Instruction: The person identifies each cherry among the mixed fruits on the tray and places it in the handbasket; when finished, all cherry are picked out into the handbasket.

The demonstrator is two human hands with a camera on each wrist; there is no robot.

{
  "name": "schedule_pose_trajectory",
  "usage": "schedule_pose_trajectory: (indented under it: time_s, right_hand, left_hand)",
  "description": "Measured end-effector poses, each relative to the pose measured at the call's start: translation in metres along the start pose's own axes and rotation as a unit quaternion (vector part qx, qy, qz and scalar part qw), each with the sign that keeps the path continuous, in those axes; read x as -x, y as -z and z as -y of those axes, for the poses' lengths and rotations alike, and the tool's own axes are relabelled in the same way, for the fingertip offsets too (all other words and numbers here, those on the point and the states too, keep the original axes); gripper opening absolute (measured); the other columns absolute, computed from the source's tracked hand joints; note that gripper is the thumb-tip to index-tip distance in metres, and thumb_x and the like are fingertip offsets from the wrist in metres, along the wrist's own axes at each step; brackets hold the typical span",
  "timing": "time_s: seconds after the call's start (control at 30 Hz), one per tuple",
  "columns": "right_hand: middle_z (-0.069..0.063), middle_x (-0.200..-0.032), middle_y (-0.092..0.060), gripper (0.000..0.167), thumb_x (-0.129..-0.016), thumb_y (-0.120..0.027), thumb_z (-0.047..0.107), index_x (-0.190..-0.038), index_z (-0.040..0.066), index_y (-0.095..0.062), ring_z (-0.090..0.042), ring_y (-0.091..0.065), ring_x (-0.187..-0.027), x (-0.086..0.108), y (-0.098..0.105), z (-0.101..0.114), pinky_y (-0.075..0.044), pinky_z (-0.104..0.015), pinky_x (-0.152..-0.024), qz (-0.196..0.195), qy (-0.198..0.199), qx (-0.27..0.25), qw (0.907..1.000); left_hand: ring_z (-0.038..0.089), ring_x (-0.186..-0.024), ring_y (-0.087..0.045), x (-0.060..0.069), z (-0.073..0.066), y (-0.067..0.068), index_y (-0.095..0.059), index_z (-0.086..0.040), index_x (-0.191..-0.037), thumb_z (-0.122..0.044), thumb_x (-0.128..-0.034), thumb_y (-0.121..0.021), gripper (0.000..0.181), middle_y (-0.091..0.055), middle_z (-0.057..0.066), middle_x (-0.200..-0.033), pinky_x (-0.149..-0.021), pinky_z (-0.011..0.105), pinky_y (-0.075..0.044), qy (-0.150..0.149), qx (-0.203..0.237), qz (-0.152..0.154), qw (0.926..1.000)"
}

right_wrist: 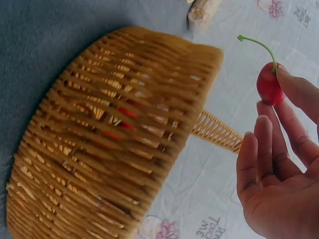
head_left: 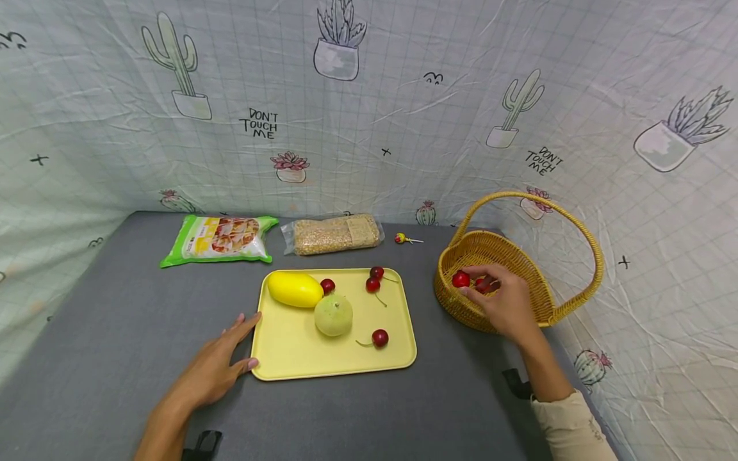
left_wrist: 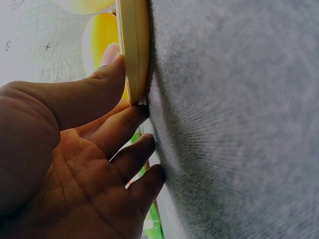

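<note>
My right hand (head_left: pixel 507 301) pinches a red cherry (right_wrist: pixel 269 84) between thumb and fingertips, its green stem pointing up in the right wrist view. It is over the wicker basket (head_left: pixel 461 314), where more red fruit (head_left: pixel 482 285) shows inside, partly covered by the fingers. At the left edge of the yellow tray (head_left: pixel 288 358), my left hand (head_left: pixel 210 368) touches the rim with thumb and fingertips, fingers fairly straight. On the tray lie a yellow oval fruit (head_left: pixel 295 289), a round pale-green fruit (head_left: pixel 334 315) and several dark red cherries (head_left: pixel 380 338).
Behind the tray lie a green-edged food packet (head_left: pixel 221 239), a clear bag of grains (head_left: pixel 334 235) and a lollipop (head_left: pixel 401 238). The basket's tall handle (head_left: pixel 596 256) arches up on the right. A printed cloth (head_left: pixel 369 128) hangs behind the grey table (head_left: pixel 357 422).
</note>
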State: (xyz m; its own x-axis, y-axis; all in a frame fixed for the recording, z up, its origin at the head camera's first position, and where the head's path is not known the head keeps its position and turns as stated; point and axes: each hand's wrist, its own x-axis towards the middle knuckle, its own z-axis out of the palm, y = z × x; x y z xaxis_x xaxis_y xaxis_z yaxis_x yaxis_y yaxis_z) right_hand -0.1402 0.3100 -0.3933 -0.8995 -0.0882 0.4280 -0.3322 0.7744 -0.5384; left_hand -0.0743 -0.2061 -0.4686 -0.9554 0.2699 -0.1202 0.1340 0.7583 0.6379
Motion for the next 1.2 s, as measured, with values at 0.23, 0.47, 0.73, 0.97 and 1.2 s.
schedule_pose_trajectory:
  time_s: [0.23, 0.47, 0.73, 0.97, 1.2]
  right_hand:
    - [-0.010, -0.105, -0.080, 0.032, -0.084, -0.092, 0.014, -0.114, 0.013, -0.082, -0.023, -0.066, -0.080, -0.007, 0.006, -0.014, -0.055, -0.015, -0.071, -0.023, -0.030, 0.012, 0.9992]
    - [-0.013, -0.109, -0.078, 0.029, -0.091, -0.088, 0.021, -0.118, 0.012, -0.080, -0.020, -0.062, -0.086, -0.011, 0.010, -0.024, -0.047, -0.008, -0.069, -0.020, -0.094, 0.006, 0.9954]
    - [-0.013, -0.113, -0.077, 0.030, -0.093, -0.085, 0.024, -0.121, 0.013, -0.079, -0.020, -0.060, -0.087, -0.017, 0.011, -0.038, -0.047, -0.013, -0.064, -0.037, -0.143, -0.002, 0.9891]
    - [-0.012, -0.116, -0.078, 0.031, -0.094, -0.085, 0.023, -0.122, 0.013, -0.079, -0.017, -0.059, -0.090, -0.025, 0.008, -0.052, -0.046, -0.014, -0.066, -0.054, -0.172, 0.001, 0.9836]
    - [-0.011, -0.118, -0.078, 0.032, -0.095, -0.083, 0.026, -0.124, 0.014, -0.078, -0.016, -0.061, -0.092, -0.033, 0.006, -0.065, -0.047, -0.016, -0.067, -0.066, -0.203, 0.005, 0.9768]
  left_hand:
    - [0.066, -0.148, -0.034, 0.000, 0.000, 0.000, -0.038, -0.009, -0.165, -0.015, -0.0923, -0.082, 0.085, -0.032, 0.037, -0.166, -0.115, 0.082, -0.031, -0.001, -0.004, -0.003, 1.0000]
    - [0.066, -0.148, -0.033, -0.002, 0.001, 0.000, -0.038, -0.010, -0.165, -0.016, -0.0923, -0.082, 0.085, -0.032, 0.036, -0.166, -0.115, 0.082, -0.030, 0.001, -0.005, 0.000, 1.0000]
    - [0.066, -0.148, -0.034, -0.001, 0.000, 0.000, -0.038, -0.009, -0.165, -0.016, -0.0922, -0.082, 0.085, -0.032, 0.037, -0.166, -0.115, 0.082, -0.030, 0.000, -0.007, -0.001, 1.0000]
    - [0.065, -0.148, -0.033, -0.001, -0.001, 0.001, -0.038, -0.009, -0.165, -0.016, -0.0922, -0.082, 0.086, -0.031, 0.037, -0.166, -0.116, 0.081, -0.030, 0.003, -0.007, 0.001, 1.0000]
    - [0.065, -0.148, -0.034, -0.002, 0.000, 0.001, -0.037, -0.010, -0.165, -0.016, -0.0926, -0.082, 0.086, -0.031, 0.036, -0.167, -0.115, 0.082, -0.031, 0.004, -0.012, 0.001, 0.9999]
